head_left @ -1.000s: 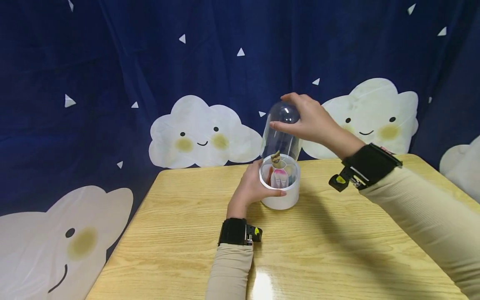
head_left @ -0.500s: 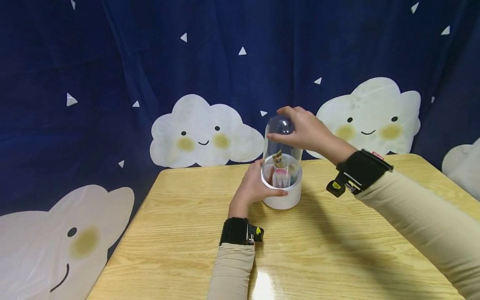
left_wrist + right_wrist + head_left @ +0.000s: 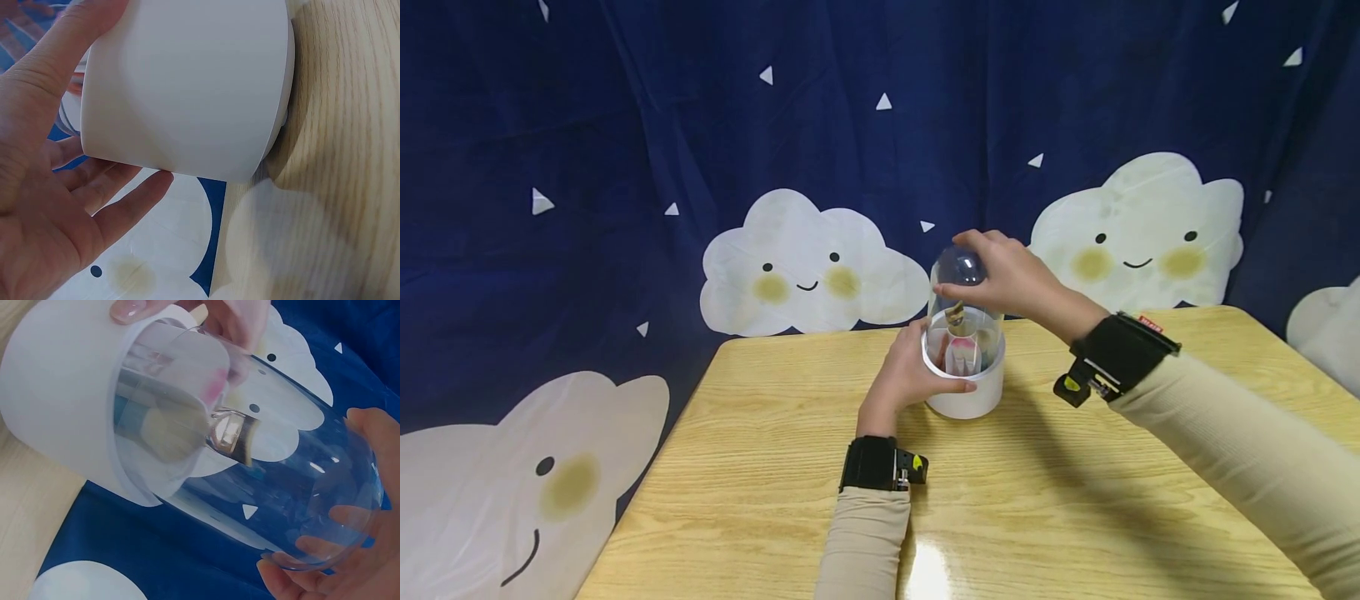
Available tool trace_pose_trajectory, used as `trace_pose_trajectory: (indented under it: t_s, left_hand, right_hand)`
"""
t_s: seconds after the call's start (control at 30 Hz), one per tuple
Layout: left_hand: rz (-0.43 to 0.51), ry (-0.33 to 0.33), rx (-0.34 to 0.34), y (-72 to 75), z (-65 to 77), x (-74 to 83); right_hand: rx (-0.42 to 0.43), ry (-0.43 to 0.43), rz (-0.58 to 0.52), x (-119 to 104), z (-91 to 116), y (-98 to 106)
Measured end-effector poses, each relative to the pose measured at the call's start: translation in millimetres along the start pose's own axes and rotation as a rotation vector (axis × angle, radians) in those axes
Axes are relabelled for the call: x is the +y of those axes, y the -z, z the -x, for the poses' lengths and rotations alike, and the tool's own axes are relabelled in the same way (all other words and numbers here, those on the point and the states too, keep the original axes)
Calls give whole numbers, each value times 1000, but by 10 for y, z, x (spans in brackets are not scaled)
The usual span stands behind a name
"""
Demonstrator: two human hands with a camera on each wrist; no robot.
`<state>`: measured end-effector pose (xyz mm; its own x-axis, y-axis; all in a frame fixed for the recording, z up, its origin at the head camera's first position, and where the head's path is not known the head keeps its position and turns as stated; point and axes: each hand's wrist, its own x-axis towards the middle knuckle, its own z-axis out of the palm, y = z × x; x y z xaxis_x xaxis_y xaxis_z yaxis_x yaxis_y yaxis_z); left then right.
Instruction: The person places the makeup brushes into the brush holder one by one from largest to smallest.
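Note:
A white round makeup-brush holder [image 3: 966, 404] stands upright on the table, with a clear dome cover [image 3: 961, 267] over it. My left hand [image 3: 904, 372] grips the holder's side, thumb across the front and fingers round the far side. From above, my right hand [image 3: 1015, 279] holds the dome's rounded top between thumb and fingers. The dome's lower edge sits inside the holder's rim in the right wrist view. Through the clear wall show a brush [image 3: 231, 434] with a shiny metal band and a white item with a pink patch [image 3: 962, 354]. The other contents are partly hidden.
The light wooden table [image 3: 775, 433] ends close behind the holder. Beyond it hangs a dark blue curtain [image 3: 820, 50] with white triangles and smiling clouds [image 3: 808, 308]. Both wrists wear black camera straps [image 3: 868, 463].
My right hand has brought the dome down over the brushes, from tilted above the holder to upright within its rim. The left hand keeps its grip on the holder.

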<state>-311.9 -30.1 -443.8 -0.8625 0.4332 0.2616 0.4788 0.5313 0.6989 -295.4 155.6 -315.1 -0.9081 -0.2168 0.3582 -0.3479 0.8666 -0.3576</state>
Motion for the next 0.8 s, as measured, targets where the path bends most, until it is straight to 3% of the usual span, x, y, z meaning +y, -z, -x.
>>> trace_pose_trajectory:
  t_s: [0.33, 0.8]
  left_hand:
    - [24, -46, 3, -16, -22, 2]
    - [19, -39, -6, -2, -14, 9]
  right_hand:
    - [23, 19, 18, 31, 50, -77]
    - [63, 47, 41, 42, 125, -164]
